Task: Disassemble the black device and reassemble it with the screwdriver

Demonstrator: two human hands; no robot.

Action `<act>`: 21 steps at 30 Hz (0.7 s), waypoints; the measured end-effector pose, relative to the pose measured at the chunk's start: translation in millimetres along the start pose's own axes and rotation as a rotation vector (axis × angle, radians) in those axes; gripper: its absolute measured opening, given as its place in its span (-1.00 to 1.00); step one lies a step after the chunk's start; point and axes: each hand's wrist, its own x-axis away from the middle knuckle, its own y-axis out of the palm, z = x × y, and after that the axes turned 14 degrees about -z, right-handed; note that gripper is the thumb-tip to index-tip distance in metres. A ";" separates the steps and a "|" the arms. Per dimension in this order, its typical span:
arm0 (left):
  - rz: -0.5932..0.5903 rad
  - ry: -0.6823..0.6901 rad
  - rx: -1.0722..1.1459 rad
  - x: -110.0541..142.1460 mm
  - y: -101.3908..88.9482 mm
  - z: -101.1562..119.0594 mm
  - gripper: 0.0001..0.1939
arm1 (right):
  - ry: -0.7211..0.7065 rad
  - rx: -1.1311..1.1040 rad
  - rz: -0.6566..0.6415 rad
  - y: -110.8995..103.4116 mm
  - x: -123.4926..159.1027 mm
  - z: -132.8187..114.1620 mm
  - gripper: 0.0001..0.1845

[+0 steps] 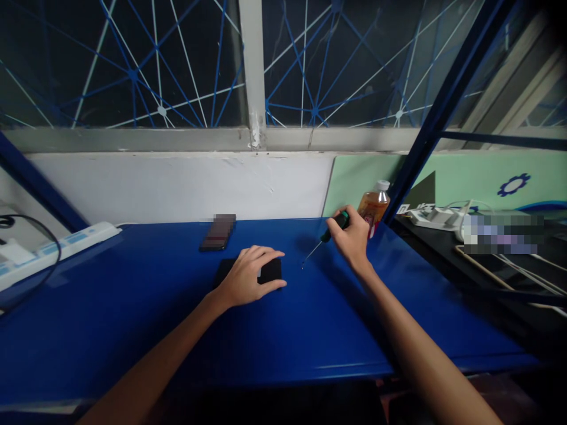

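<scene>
A flat black box (271,270) lies on the blue table, left of the middle. My left hand (245,277) spans it from above, fingers along its far edge and thumb along its near edge, covering much of it. In my right hand (353,239) is a screwdriver (338,226) with a green and black handle, its thin shaft slanting down to the left. The shaft's tip is near a tiny shiny bit (303,265) at the tabletop, right of the box and apart from it. Whether that bit touches the tip I cannot tell.
A dark phone (218,232) lies behind the box. Close behind my right hand stands a bottle (374,203) of amber drink. At far left is a white power strip (57,248) with a black cable. Another power strip (436,216) and cables lie on the black surface to the right.
</scene>
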 end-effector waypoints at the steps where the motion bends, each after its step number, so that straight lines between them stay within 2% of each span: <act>1: 0.029 0.009 0.015 -0.9 0.3 1.0 -0.56 | -0.008 -0.037 0.003 0.2 0.2 -1.8 -0.93; 4: 0.100 0.040 0.066 -3.6 1.8 5.7 -0.71 | -0.027 -0.177 -0.001 3.0 2.0 -7.5 -0.95; 10: 0.153 0.067 0.112 -7.1 8.1 14.4 -0.82 | -0.009 -0.404 -0.045 10.8 9.2 -14.4 -0.93; 21: 0.213 0.072 0.177 -10.8 12.0 11.5 -0.91 | -0.010 -0.404 -0.059 13.0 12.0 -20.2 -0.94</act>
